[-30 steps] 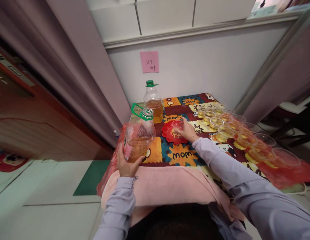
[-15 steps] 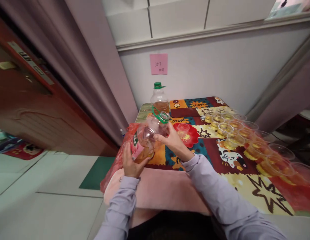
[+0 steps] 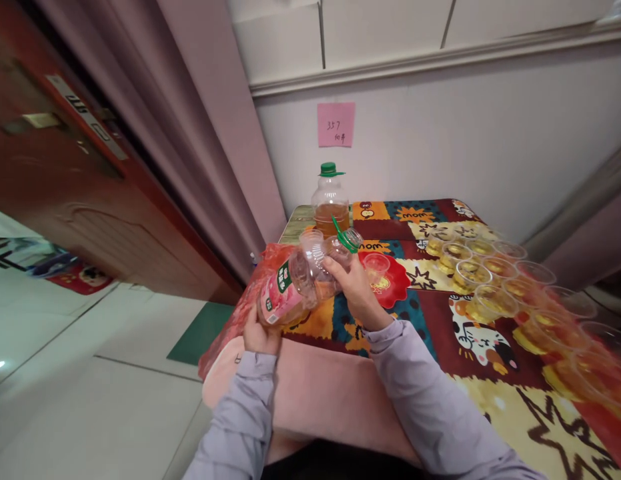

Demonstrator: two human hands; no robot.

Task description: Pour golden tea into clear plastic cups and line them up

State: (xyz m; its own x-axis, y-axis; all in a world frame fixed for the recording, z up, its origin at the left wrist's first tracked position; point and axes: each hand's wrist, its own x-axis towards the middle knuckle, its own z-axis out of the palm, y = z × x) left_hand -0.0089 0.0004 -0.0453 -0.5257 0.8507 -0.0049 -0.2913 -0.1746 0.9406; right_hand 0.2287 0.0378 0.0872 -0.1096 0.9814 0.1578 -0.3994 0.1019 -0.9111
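A large clear plastic bottle [image 3: 303, 277] with a pink and green label lies tilted between my hands, its uncapped mouth up and to the right. Under its base is my left hand [image 3: 261, 333], fingers partly hidden by the bottle. My right hand [image 3: 354, 283] grips it just below the neck, where a green handle ring [image 3: 347, 241] sits. Behind it stands a second bottle [image 3: 331, 193], upright, green-capped and partly filled with amber liquid. To the right, a clear plastic cup [image 3: 377, 265] rests on a red scalloped plate [image 3: 397, 283].
Rows of clear cups with yellow liquid [image 3: 495, 300] fill the table's right side. A patterned tablecloth [image 3: 437, 320] covers the table, with pink cloth [image 3: 335, 387] along its near edge. Red plastic film [image 3: 225, 333] hangs at the left edge. A wall [image 3: 415, 133] stands behind.
The bottle has tipped further over to the right and its label now shows more. My left hand has shifted down to its base. The view has turned slightly left.
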